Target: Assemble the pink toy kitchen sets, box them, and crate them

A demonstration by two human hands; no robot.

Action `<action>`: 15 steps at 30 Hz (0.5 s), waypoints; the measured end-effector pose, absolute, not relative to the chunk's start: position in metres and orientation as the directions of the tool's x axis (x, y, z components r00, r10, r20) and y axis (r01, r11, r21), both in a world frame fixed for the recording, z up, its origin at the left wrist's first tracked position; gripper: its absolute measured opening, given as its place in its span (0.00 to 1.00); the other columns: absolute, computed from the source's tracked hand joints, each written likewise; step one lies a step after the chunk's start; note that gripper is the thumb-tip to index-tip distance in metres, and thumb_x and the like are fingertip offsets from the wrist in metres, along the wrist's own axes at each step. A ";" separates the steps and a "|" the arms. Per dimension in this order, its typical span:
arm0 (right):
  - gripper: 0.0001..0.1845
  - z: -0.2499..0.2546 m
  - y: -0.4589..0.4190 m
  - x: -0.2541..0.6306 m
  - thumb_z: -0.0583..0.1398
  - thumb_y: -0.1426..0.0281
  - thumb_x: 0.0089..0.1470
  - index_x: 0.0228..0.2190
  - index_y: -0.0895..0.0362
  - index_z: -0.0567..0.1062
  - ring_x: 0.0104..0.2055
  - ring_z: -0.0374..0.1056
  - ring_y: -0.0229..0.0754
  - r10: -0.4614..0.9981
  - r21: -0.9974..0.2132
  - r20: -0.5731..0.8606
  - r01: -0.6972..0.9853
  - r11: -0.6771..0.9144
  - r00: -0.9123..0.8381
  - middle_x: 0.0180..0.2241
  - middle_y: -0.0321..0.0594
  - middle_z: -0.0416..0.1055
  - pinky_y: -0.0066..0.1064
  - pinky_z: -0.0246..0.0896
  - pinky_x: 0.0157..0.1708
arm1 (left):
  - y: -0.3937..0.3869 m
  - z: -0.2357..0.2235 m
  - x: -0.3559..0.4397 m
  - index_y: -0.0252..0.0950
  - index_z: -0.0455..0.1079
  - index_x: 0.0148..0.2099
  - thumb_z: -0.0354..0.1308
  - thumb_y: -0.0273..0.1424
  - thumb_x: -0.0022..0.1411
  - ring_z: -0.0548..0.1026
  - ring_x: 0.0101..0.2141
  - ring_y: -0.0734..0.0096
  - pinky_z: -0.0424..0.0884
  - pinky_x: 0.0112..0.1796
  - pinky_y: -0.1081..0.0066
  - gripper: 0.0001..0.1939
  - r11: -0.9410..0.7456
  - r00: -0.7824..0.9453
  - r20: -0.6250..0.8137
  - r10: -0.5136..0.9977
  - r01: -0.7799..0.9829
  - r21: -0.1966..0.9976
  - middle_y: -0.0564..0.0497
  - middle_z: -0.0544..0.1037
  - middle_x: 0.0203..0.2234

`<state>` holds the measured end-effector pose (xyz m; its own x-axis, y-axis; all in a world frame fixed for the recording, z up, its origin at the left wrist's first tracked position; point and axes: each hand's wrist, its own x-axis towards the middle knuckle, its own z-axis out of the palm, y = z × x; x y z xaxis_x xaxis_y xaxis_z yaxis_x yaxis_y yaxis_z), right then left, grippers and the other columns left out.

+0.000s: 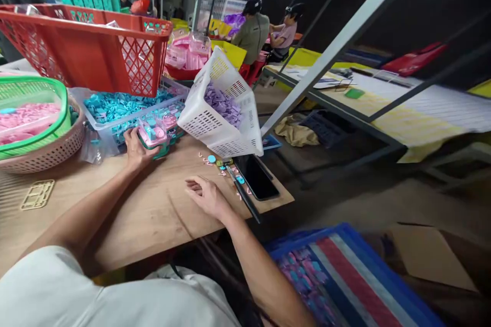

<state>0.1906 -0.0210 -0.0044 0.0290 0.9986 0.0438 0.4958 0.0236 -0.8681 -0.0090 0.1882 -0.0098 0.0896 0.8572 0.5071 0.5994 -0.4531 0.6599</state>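
My left hand (136,152) is closed around the side of a small pink and teal plastic case (154,135), at the front edge of a clear bin of blue pieces (128,104). My right hand (205,195) rests on the wooden tabletop (153,204), fingers loosely bent and thumb apart, with nothing visible in it. Just beyond it lie a black-handled tool (245,196), a black phone (256,178) and small blue and pink bits (211,159). A white basket (218,130) of purple pieces (224,104) stands tilted behind them.
A red basket (95,53) sits above the clear bin. Green (63,107) and brown baskets (49,156) stand at the left, near a flat cream frame (37,194). A metal post (326,61) slants across the right. A blue crate (345,237) is below the table edge.
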 end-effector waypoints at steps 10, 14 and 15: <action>0.49 -0.020 0.002 0.168 0.62 0.67 0.57 0.70 0.63 0.43 0.54 0.74 0.48 0.977 -0.918 0.128 0.393 0.051 0.172 0.63 0.63 0.64 0.39 0.76 0.50 | 0.135 0.003 -0.030 0.38 0.63 0.64 0.68 0.52 0.50 0.75 0.56 0.49 0.72 0.57 0.51 0.44 -0.609 0.766 0.291 0.573 0.161 0.776 0.39 0.72 0.56; 0.54 0.001 -0.036 0.161 0.65 0.63 0.57 0.72 0.57 0.41 0.53 0.74 0.56 0.951 -0.769 0.197 0.639 0.001 0.236 0.59 0.61 0.68 0.50 0.75 0.51 | 0.094 -0.009 -0.024 0.36 0.63 0.64 0.73 0.53 0.43 0.74 0.56 0.43 0.71 0.57 0.48 0.50 -0.655 0.641 0.357 0.680 0.312 0.688 0.38 0.75 0.54; 0.50 0.013 -0.045 0.158 0.64 0.65 0.58 0.72 0.55 0.44 0.59 0.71 0.59 0.936 -0.664 0.276 0.748 0.020 0.220 0.61 0.61 0.66 0.54 0.71 0.56 | 0.087 -0.013 -0.022 0.36 0.63 0.64 0.73 0.53 0.42 0.74 0.55 0.42 0.72 0.56 0.48 0.52 -0.642 0.596 0.358 0.719 0.372 0.671 0.37 0.75 0.53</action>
<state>0.1578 -0.0447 0.0135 0.2198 0.9356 0.2761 0.7476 0.0203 -0.6638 -0.0221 0.0869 -0.0134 0.5956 0.7192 0.3580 0.3719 -0.6418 0.6707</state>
